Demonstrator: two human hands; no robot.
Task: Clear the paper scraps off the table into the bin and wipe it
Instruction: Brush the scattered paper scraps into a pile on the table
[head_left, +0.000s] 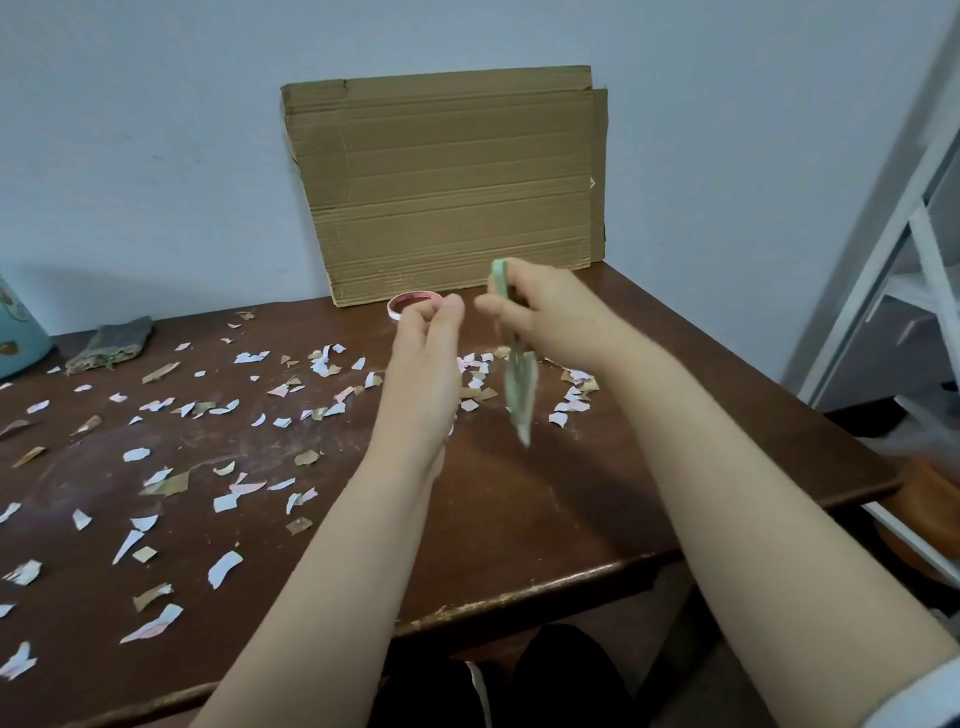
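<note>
Green cloth (517, 374) hangs pinched in your right hand (545, 312) above the table (545, 509) | your left hand (423, 358) is raised beside it, fingers curled, holding nothing | paper scraps (228, 415) litter the tabletop left and centre | cardboard (447, 182) leans on the wall.

Two bare forearms; a pale grey-blue sleeve cuff (914, 696) shows at the right elbow; dark trousers (545, 680) below.

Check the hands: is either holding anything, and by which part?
The right hand pinches a pale green cloth by its top end; the rest hangs above the table. The left hand holds nothing.
</note>
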